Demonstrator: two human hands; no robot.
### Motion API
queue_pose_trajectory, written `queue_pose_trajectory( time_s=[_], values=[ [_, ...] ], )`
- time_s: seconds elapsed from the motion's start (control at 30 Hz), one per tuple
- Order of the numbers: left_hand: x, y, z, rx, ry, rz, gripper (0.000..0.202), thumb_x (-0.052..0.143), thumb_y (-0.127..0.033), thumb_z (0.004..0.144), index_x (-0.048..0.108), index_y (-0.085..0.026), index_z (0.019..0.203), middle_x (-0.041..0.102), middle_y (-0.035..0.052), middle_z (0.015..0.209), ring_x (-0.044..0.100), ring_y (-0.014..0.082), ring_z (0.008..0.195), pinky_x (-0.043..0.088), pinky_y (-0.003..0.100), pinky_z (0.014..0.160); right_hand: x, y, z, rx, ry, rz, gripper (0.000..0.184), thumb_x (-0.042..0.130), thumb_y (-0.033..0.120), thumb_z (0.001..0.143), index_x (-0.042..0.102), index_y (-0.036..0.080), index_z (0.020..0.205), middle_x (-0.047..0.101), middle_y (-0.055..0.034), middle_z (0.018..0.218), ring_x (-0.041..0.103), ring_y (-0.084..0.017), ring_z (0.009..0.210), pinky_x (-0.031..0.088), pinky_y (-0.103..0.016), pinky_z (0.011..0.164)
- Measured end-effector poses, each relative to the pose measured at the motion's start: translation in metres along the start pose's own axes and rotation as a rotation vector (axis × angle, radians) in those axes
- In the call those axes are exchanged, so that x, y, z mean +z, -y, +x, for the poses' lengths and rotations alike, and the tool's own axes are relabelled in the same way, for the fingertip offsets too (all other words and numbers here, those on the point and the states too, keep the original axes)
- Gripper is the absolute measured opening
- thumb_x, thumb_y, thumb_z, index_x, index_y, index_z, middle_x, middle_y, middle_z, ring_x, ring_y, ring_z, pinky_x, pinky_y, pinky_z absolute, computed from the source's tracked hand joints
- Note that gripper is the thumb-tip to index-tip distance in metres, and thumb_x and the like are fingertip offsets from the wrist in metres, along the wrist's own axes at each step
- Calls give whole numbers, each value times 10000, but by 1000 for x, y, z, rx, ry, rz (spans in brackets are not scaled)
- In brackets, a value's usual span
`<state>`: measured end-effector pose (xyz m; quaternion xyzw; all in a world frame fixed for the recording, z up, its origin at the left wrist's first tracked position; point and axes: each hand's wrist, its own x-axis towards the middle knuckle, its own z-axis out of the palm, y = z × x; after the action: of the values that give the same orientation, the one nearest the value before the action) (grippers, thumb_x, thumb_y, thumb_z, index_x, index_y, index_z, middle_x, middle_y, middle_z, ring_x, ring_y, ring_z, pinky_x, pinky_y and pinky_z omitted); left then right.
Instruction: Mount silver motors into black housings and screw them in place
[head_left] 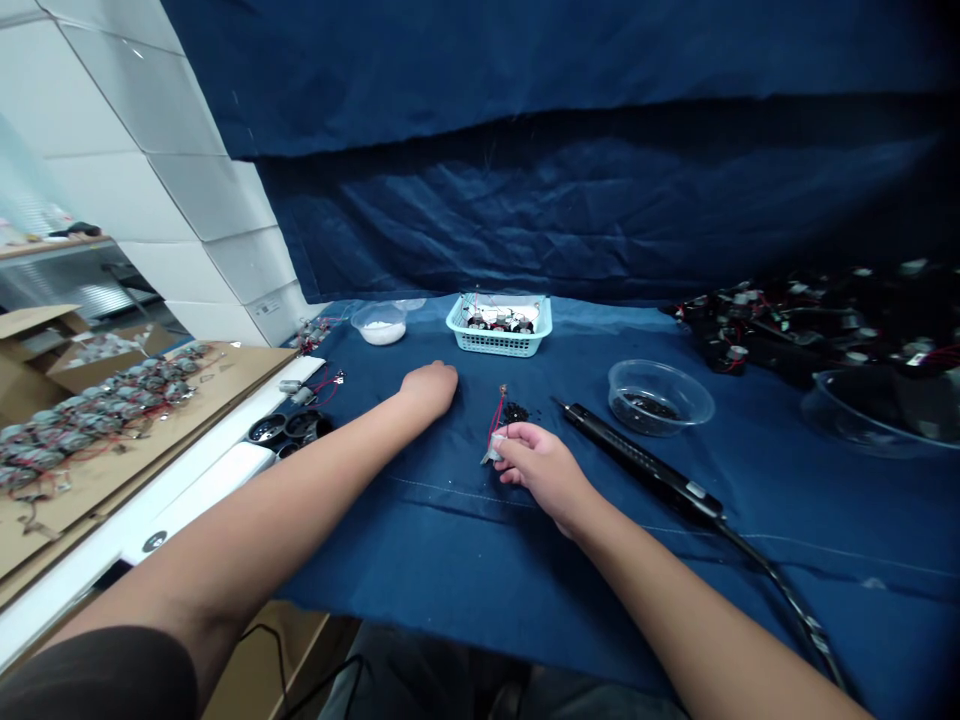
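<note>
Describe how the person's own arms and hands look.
A dark fabric sleeve ends above the bare left forearm; the bare right forearm shows no sleeve in view. The left hand and right hand are ungloved, and no watch or bracelet shows.

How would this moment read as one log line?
right hand: holding small red-wired part; left hand: grip unclear; black corded tool: on blue cloth

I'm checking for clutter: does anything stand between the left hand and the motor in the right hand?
Nothing visible does: only cloth lies between the left hand and the motor in the right hand. The red wires run forward, beside that gap.
</note>
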<state>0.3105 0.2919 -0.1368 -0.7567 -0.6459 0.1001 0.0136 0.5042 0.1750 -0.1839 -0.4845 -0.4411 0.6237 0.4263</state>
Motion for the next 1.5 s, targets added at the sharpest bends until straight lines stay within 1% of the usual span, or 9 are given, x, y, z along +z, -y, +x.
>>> queue_pose_trajectory(
  time_s=[0.23,0.4,0.53,0.7,0.9,1.07,1.17,1.33,1.5],
  values=[
    [-1,-4,-14,74,44,-17,365,696,-379,1047,673,-142,1324,707,122,1295,718,248,1123,624,464,978,-1,1,-1,5,3,18,399,869,451,690,711,180,936,718,-42,850,653,-156,747,542,-266,632],
    [9,-14,-50,279,27,-86,188,609,-225,1056,712,-118,1171,729,117,1141,726,231,994,607,413,925,0,7,-5,12,11,19,394,857,430,696,710,172,955,719,-45,872,653,-154,759,544,-264,639],
    [18,-19,-76,459,-25,-195,217,516,-167,1047,717,-144,1126,699,136,1148,711,249,989,572,369,897,-1,9,-6,12,3,27,387,845,429,720,712,171,976,702,-34,888,650,-151,768,558,-274,661],
    [23,-6,-83,601,-33,-345,211,532,-145,1021,711,-195,1121,683,71,1135,684,204,1012,549,308,936,-3,11,-8,23,11,34,373,846,440,752,713,172,974,693,-32,900,652,-154,795,560,-279,678],
    [24,7,-79,585,-55,-407,274,534,-77,960,719,-174,1139,676,86,1124,674,214,1000,541,326,931,-4,13,-9,39,6,31,395,851,462,766,717,177,1003,699,-37,937,654,-162,825,564,-288,691],
    [20,11,-79,567,-40,-348,215,567,-243,1041,765,-201,1115,712,71,1066,685,220,965,529,328,891,-5,14,-10,37,-3,31,379,860,446,760,724,182,995,698,-37,917,653,-166,830,566,-286,693],
    [20,12,-77,547,-55,-355,202,639,-323,1025,771,-205,1122,720,65,1061,678,212,920,518,319,834,-4,15,-11,32,-8,30,359,857,439,765,727,185,985,698,-41,914,653,-164,830,560,-272,682],
    [29,9,-72,575,-79,-359,151,619,-256,1018,760,-201,1021,712,60,1044,674,200,920,503,305,828,-4,14,-12,27,-16,27,369,859,442,760,722,181,981,697,-39,912,654,-165,827,564,-267,673],
    [31,9,-73,499,-105,-331,172,548,-285,1052,693,-197,1023,726,62,1028,667,213,890,469,317,765,-5,14,-12,26,-27,23,369,868,442,752,726,184,974,701,-39,897,656,-169,825,563,-268,668]
  ],
)
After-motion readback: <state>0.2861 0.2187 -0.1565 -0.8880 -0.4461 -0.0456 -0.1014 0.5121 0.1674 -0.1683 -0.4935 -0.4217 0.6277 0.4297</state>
